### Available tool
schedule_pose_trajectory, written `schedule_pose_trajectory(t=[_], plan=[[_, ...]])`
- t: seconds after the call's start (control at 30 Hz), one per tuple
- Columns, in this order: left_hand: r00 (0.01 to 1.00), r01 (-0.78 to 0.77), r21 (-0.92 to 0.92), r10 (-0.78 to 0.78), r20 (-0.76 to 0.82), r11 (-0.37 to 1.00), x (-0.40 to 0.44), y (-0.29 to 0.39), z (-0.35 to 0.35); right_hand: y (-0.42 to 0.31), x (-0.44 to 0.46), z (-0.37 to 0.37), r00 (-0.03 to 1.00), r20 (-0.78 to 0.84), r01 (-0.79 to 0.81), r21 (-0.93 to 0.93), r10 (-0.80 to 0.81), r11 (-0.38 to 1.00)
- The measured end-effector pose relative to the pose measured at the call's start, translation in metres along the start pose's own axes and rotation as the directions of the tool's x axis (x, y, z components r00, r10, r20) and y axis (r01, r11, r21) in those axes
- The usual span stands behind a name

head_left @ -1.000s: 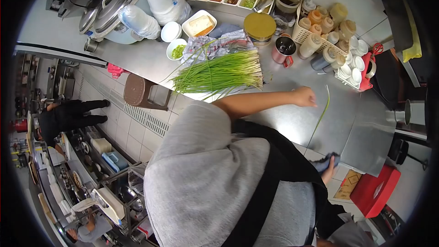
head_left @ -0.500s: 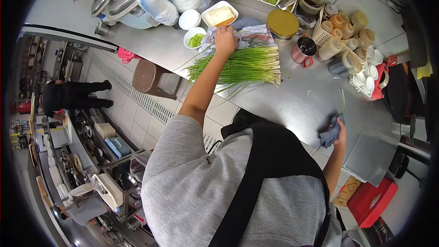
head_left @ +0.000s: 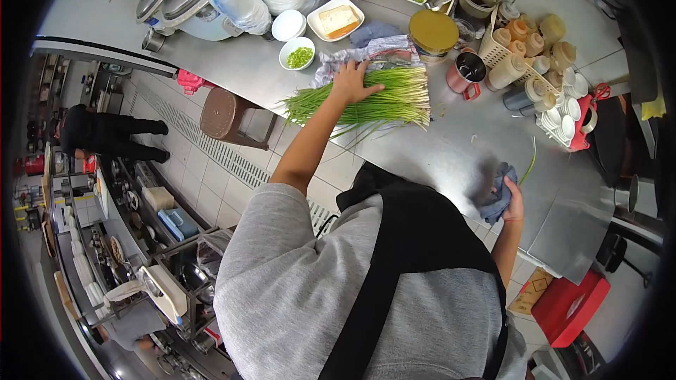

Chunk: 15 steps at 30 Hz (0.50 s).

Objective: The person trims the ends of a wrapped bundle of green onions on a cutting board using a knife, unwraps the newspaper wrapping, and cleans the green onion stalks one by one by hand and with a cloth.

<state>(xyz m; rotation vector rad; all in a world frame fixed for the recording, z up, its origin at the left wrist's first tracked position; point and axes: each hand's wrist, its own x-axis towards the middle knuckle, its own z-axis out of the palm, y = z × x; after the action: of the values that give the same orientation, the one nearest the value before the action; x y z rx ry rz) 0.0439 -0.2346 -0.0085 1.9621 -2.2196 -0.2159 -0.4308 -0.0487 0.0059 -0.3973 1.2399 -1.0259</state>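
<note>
1. Along the near edge of the surface (head_left: 451, 148), the right hand (head_left: 514, 203) clutches a bunched blue-grey cloth (head_left: 496, 193).
2. Left hand (head_left: 350, 85), splayed wide, lies over scallions (head_left: 398, 91) by that edge; light pressure should avoid bruising.
3. Beyond their pale ends stands a red mug (head_left: 461, 81).

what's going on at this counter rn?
One person is working with both hands at a metal counter. The left hand is spread over a bundle of long green stalks. The right hand holds a bunched blue-grey cloth near the counter's front edge, with a single stalk showing beside it. A white bowl of chopped greens sits just beyond the bundle.
</note>
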Motion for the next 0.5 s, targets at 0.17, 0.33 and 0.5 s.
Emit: schedule_pose_trajectory(t=[0.17, 0.33, 0.5], plan=[[0.992, 0.117, -0.086, -0.121, -0.041, 0.989, -0.018, 0.017, 0.024, 0.004, 0.001, 0.049, 0.989, 0.151, -0.007, -0.028, 0.012, 1.0], [0.974, 0.127, -0.344, -0.182, -0.132, 0.93, 0.002, -0.022, 0.031, 0.008, 0.016, 0.073, 0.968, 0.252, -0.01, -0.033, 0.018, 0.999], [0.968, 0.199, -0.664, -0.25, 0.019, 0.721, -0.001, 0.008, -0.047, -0.009, 0.009, 0.128, 0.958, 0.281, 0.013, 0.13, -0.049, 0.991]])
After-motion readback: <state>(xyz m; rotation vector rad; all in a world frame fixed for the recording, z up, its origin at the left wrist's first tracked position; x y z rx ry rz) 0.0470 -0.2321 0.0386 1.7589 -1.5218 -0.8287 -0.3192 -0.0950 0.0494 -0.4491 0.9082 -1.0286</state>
